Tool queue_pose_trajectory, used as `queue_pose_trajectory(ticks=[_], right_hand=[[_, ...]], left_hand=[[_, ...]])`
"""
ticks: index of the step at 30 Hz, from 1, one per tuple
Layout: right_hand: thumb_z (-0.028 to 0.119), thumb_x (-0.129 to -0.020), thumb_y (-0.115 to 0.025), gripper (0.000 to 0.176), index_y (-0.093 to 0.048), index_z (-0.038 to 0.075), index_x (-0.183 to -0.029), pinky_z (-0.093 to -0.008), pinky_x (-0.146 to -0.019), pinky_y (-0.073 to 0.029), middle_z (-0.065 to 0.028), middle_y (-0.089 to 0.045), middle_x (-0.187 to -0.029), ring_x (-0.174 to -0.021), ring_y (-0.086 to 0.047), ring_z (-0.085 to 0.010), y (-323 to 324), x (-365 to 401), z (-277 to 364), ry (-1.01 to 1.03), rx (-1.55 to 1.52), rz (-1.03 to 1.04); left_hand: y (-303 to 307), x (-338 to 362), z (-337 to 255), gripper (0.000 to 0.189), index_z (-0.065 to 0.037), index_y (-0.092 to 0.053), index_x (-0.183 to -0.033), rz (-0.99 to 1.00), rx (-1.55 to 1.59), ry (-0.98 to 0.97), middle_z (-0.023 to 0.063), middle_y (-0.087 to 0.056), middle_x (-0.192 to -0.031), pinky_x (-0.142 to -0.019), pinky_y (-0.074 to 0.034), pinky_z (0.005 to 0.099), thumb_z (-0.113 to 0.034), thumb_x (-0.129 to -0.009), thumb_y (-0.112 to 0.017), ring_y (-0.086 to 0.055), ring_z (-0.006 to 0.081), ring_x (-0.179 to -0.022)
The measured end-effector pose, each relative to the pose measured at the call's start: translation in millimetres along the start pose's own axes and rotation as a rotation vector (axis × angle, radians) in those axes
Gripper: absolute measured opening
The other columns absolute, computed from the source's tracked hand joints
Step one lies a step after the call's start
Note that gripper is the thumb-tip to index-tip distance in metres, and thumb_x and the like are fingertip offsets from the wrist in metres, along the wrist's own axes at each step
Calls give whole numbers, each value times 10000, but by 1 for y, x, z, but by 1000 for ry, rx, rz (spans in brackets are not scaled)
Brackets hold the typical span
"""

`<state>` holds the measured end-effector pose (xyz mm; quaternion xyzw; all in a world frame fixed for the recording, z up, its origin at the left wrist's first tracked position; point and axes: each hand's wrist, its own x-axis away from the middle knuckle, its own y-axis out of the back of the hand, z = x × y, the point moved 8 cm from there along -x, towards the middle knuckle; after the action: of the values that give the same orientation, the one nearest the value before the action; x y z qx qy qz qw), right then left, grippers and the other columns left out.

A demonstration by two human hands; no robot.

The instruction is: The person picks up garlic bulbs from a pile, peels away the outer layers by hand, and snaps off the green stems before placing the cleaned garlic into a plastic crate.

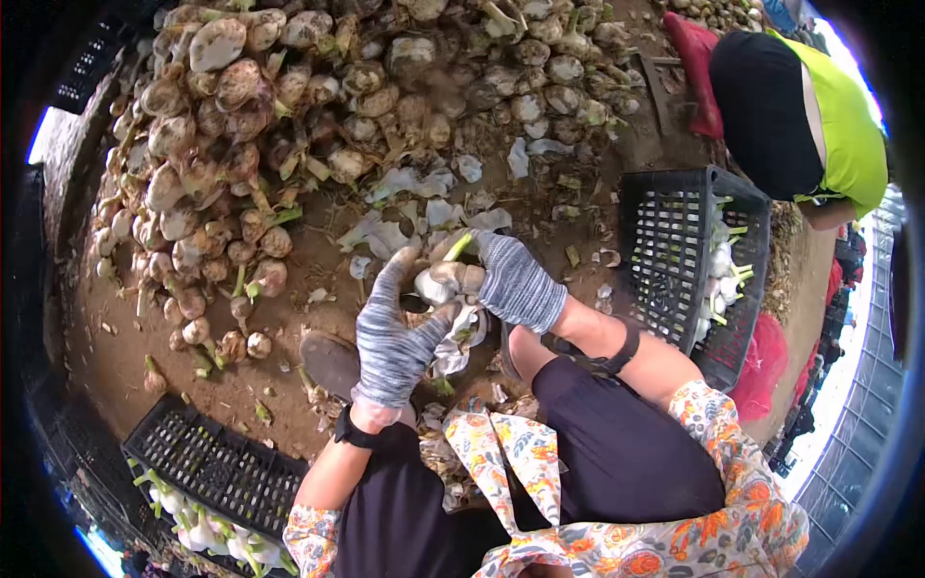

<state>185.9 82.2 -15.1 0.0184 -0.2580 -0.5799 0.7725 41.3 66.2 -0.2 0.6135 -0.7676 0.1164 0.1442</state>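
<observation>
Both hands wear grey knit gloves with dirt-stained fingertips and meet above the ground between my knees. Between them is a white garlic bulb [434, 288] with a short green stem pointing up and to the right. My left hand [395, 332] curls round the bulb from the left, its thumb underneath. From the right, the fingers of my right hand [514, 281] close over the bulb and cover part of it. Just below the fingers, pale loose garlic skin [462, 342] shows. More peeled skins [385, 231] lie on the dirt beyond my hands.
A large heap of unpeeled garlic [251, 116] spreads ahead and left. Black crates of cleaned garlic stand right [660, 246] and lower left [226, 462]. Another person in a yellow-green top [848, 125] bends at upper right. A red mesh bag [761, 366] lies by the right crate.
</observation>
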Motion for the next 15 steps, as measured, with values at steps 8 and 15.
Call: queue_pose_trajectory(ticks=[8,15], right_hand=[[229,-824,-628,261,-623,16,-975,-313,-664,-486,-124,-650,-813,-720,-613,-176,1,4,-2,-78,-308,66],[175,-796,-625,261,-624,4,-993,-317,-701,-493,-156,-653,-843,-761,-633,-224,0,13,30,133,-18,112]], left_hand=[[8,1,6,524,-11,-512,-1159,-18,254,-9,53,-608,-982,-779,-482,251,-94,-707,-763,-574,111,-884],[-1,2,36,573,-34,-616,-967,13,643,565,31,-576,-657,-422,-358,199,-566,-877,-422,-465,106,-455]])
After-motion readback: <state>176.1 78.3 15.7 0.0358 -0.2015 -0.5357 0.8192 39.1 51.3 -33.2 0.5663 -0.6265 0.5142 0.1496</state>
